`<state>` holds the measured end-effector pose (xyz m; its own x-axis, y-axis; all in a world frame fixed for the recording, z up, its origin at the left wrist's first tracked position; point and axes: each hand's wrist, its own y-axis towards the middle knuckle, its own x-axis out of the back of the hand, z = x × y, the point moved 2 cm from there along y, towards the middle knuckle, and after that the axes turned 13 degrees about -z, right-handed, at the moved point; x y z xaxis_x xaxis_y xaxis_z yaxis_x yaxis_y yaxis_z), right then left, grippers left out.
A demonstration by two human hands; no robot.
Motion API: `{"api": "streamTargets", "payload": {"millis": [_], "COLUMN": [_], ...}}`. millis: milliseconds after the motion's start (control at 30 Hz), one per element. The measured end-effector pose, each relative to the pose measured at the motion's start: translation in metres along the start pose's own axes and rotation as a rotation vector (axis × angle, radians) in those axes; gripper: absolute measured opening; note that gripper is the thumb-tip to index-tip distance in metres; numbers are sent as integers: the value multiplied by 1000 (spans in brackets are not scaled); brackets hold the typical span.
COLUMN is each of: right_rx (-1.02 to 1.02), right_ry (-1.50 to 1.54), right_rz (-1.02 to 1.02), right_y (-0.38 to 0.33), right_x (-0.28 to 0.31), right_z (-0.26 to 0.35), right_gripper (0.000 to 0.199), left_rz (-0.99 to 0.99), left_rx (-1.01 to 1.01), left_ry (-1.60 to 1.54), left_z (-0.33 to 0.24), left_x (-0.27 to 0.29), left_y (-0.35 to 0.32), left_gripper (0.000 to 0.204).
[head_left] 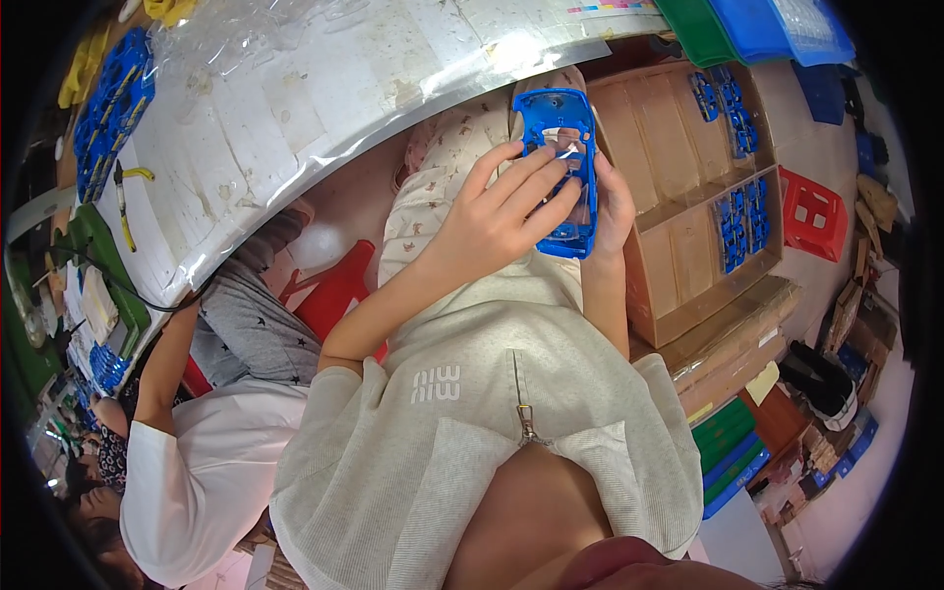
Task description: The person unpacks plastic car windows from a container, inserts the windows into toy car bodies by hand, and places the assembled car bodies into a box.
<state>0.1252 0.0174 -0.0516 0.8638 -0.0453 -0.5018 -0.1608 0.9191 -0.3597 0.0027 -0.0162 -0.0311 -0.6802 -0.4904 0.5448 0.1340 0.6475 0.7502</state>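
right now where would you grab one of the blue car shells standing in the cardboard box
Probably by its upper rim, coming straight down from above. The blue car shells stand on edge, packed in a row against the divider of the cardboard box, so only their top edges are free. A pinch across the long sides, as both hands hold the blue shell, suits the narrow shape.

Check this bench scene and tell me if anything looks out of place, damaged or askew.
Nothing stands out. The left hand and right hand hold a blue plastic toy car shell over the lap, apparently intact. More blue shells sit in rows in the cardboard box at the right, none spilled.
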Motion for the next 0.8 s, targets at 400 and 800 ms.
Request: {"api": "streamTargets", "payload": {"millis": [400, 800], "right_rx": [-96, -23], "right_ry": [120, 69], "right_rz": [-90, 20], "right_y": [5, -7], "right_x": [10, -9], "right_z": [-11, -4], "right_gripper": [43, 40], "left_rz": [200, 129], "left_rx": [173, 793], "left_ry": [-31, -445], "left_z": [-9, 33], "left_x": [10, -15], "left_y": [5, 3], "left_gripper": [54, 24]}}
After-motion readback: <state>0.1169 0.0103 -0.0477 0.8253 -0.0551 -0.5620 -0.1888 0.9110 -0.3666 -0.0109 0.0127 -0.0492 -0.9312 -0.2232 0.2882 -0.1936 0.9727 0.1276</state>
